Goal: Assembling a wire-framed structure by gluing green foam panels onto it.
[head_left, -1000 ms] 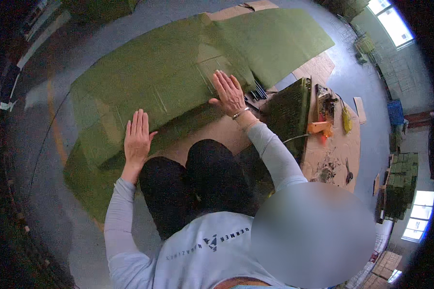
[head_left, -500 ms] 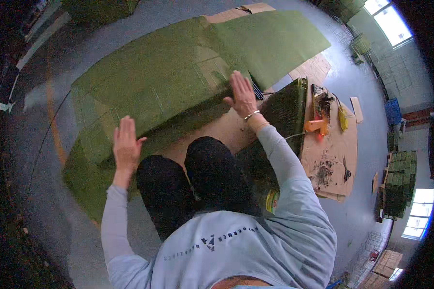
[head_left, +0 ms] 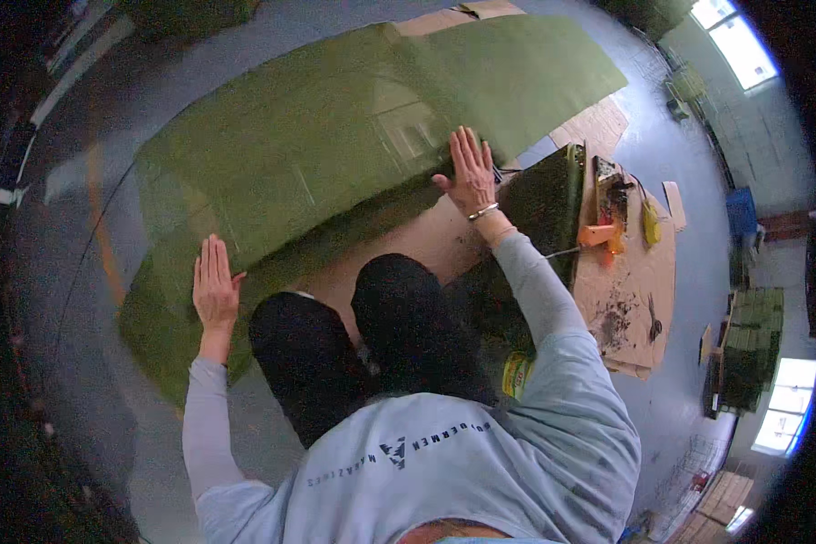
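Note:
A large green sheet (head_left: 272, 154) lies over something box-like, folding down along its near edge in front of my knees. My left hand (head_left: 215, 288) rests flat near the sheet's left end, fingers together and thumb out. At the sheet's right part, my right hand (head_left: 471, 179), with a bracelet at the wrist, lies open, palm down on the near edge. Neither hand grips anything. Another green piece (head_left: 526, 77) spreads out beyond my right hand.
Cardboard (head_left: 598, 295) on the right carries an orange glue gun (head_left: 598, 238), black scissors (head_left: 655, 317) and dark smudges. A dark green panel (head_left: 544, 199) stands beside it. A yellow-green tub (head_left: 515, 374) sits by my right elbow. Stacked green goods (head_left: 752, 349) stand farther right.
My left hand has slid leftward and slightly nearer along the sheet. The right hand has shifted a little to the right. My hands are now farther apart.

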`<action>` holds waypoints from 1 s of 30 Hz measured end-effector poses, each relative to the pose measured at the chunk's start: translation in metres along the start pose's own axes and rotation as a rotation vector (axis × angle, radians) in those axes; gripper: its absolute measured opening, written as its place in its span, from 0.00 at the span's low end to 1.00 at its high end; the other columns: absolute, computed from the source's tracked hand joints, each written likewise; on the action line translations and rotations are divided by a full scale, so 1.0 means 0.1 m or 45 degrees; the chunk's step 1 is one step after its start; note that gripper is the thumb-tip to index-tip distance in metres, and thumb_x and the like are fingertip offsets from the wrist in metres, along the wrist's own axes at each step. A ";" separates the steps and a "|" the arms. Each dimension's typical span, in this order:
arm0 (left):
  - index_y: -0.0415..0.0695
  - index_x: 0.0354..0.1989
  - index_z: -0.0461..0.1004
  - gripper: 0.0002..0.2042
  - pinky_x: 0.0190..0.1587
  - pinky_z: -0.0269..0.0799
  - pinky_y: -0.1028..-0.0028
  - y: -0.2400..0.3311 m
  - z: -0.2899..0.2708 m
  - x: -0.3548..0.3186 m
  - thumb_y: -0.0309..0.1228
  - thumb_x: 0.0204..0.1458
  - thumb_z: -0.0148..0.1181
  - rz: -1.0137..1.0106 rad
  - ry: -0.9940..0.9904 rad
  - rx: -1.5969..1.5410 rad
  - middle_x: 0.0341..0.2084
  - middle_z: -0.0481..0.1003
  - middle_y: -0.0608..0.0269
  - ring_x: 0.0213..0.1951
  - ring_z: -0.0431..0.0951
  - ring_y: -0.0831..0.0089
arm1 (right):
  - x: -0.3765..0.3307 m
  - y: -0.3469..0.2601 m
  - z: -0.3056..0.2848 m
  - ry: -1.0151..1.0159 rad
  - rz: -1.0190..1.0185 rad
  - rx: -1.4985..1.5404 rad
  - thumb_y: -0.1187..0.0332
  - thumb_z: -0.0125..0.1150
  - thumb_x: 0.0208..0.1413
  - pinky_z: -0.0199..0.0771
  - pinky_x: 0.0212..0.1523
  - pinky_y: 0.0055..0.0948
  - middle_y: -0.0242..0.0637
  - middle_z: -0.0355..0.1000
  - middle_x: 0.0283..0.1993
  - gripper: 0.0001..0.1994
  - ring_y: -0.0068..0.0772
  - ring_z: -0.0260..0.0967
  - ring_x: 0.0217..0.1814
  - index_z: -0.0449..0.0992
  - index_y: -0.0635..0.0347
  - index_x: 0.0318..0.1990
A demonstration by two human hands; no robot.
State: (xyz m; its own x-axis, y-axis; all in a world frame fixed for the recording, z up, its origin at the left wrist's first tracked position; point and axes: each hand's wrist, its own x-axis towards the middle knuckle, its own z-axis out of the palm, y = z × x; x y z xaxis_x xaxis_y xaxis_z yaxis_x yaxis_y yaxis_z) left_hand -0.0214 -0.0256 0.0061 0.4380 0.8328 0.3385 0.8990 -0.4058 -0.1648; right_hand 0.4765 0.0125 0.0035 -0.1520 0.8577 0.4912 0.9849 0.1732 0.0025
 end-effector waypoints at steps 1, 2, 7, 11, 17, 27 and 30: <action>0.39 0.65 0.52 0.34 0.63 0.57 0.61 0.00 -0.02 0.00 0.45 0.54 0.50 -0.019 -0.012 0.016 0.65 0.55 0.56 0.66 0.55 0.60 | 0.06 -0.07 -0.05 -0.024 -0.056 0.090 0.42 0.47 0.55 0.39 0.70 0.44 0.46 0.45 0.71 0.40 0.44 0.41 0.74 0.49 0.63 0.67; 0.38 0.65 0.52 0.34 0.63 0.57 0.62 -0.01 -0.03 0.02 0.46 0.54 0.49 -0.014 0.001 0.018 0.65 0.55 0.55 0.66 0.55 0.60 | 0.13 -0.16 -0.09 -0.048 -0.113 0.184 0.40 0.46 0.55 0.39 0.70 0.44 0.45 0.45 0.71 0.41 0.44 0.41 0.74 0.49 0.63 0.67; 0.38 0.65 0.52 0.35 0.63 0.57 0.63 0.01 0.02 0.09 0.49 0.55 0.48 -0.024 0.006 0.019 0.64 0.57 0.55 0.65 0.57 0.60 | 0.34 -0.81 0.27 0.316 0.001 0.206 0.44 0.39 0.60 0.49 0.66 0.42 0.42 0.63 0.63 0.31 0.43 0.55 0.67 0.64 0.60 0.60; 0.38 0.65 0.53 0.35 0.63 0.58 0.63 0.03 0.01 0.08 0.51 0.55 0.47 -0.034 0.061 0.029 0.63 0.58 0.55 0.64 0.58 0.61 | 0.31 -0.81 0.34 0.373 0.080 0.297 0.46 0.45 0.58 0.48 0.65 0.44 0.40 0.59 0.66 0.30 0.41 0.55 0.67 0.61 0.56 0.62; 0.38 0.65 0.53 0.34 0.63 0.57 0.62 -0.05 -0.14 -0.07 0.51 0.57 0.44 0.019 0.010 -0.022 0.64 0.57 0.54 0.65 0.57 0.60 | 0.12 -0.51 0.11 0.076 -0.191 0.239 0.47 0.51 0.55 0.48 0.67 0.42 0.41 0.55 0.68 0.35 0.41 0.51 0.69 0.57 0.59 0.65; 0.38 0.65 0.53 0.32 0.64 0.56 0.61 -0.44 -0.02 -0.27 0.46 0.57 0.46 -0.005 0.017 0.095 0.64 0.58 0.55 0.65 0.57 0.61 | 0.31 -0.62 0.13 0.082 -0.346 0.330 0.44 0.45 0.58 0.48 0.67 0.42 0.42 0.56 0.67 0.33 0.42 0.52 0.69 0.58 0.59 0.64; 0.38 0.64 0.54 0.31 0.63 0.57 0.61 -0.47 0.00 -0.23 0.44 0.57 0.48 0.024 0.063 0.035 0.63 0.59 0.55 0.64 0.59 0.61 | 0.30 -0.67 0.19 0.205 -0.217 0.251 0.41 0.44 0.56 0.50 0.65 0.43 0.41 0.59 0.66 0.35 0.40 0.54 0.68 0.61 0.58 0.62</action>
State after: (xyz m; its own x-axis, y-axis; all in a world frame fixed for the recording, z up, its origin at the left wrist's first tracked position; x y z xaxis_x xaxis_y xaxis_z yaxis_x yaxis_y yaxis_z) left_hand -0.0735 -0.0258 0.0061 0.4550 0.8050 0.3807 0.8905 -0.4102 -0.1971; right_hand 0.4046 0.0362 0.0018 -0.2830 0.7230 0.6302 0.9088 0.4122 -0.0648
